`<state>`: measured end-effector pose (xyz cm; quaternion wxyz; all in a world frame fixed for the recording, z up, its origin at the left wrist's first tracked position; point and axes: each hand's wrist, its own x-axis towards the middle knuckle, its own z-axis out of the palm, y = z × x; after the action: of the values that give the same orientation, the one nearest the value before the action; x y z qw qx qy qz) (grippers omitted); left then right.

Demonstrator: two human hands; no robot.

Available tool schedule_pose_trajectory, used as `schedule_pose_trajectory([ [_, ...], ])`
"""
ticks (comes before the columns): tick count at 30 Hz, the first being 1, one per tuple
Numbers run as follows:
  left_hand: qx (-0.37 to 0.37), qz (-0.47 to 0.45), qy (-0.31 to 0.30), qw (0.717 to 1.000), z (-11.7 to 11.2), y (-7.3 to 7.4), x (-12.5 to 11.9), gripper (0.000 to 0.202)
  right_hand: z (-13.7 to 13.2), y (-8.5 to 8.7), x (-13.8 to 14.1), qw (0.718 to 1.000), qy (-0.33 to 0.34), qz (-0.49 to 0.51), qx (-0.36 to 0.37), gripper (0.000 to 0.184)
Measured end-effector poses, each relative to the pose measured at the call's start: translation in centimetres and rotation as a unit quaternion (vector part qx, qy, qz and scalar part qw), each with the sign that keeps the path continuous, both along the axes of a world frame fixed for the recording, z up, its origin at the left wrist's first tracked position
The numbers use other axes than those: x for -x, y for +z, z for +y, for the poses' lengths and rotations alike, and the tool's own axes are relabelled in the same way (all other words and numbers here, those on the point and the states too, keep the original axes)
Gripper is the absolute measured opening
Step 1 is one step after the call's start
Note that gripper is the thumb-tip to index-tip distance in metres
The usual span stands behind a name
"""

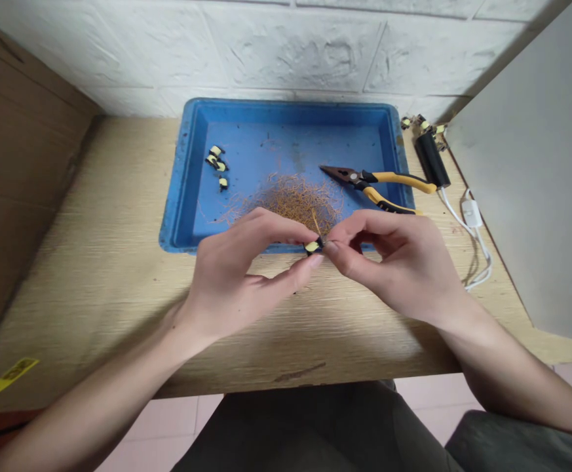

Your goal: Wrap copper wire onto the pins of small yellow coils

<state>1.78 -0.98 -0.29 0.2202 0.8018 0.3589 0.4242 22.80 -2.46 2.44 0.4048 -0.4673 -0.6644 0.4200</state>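
Observation:
My left hand [246, 269] pinches a small black and yellow part [313, 246] between thumb and fingers, just in front of the blue tray [177, 196]. My right hand [388, 255] meets it from the right, its thumb and forefinger closed on the same part or on a thin copper wire that sticks up from it; I cannot tell which. Behind the hands a heap of fine copper wire [290, 200] lies in the tray. Three more small black and yellow parts [217, 162] sit at the tray's back left.
Pliers with yellow handles [374, 183] lie across the tray's right side. A black cylinder [432, 158] with a white cable and switch [471, 214] lies right of the tray, near a few small parts. A grey panel stands at right, cardboard at left, a white wall behind.

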Motion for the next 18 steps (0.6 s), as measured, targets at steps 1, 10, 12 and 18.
schedule_pose_trajectory([
  [1, 0.004, -0.002, 0.002, 1.0, 0.0, -0.1, 0.0, 0.017, 0.0, 0.1, -0.1, 0.999, -0.004, -0.024, -0.02, 0.016],
  [10, -0.068, 0.055, -0.018, 0.996, 0.5, -0.1, 0.0, 0.021, 0.1, 0.1, -1.2, 0.962, 0.025, -0.192, -0.194, 0.013],
  [12, -0.068, 0.059, -0.017, 0.996, 0.5, -0.1, 0.0, 0.019, 0.2, 0.0, -1.2, 0.949, 0.034, -0.208, -0.233, 0.014],
  [18, -0.042, 0.025, -0.064, 0.997, 0.8, 0.0, 0.1, 0.021, 0.1, 0.2, -1.3, 0.958, 0.068, -0.18, -0.21, 0.017],
])
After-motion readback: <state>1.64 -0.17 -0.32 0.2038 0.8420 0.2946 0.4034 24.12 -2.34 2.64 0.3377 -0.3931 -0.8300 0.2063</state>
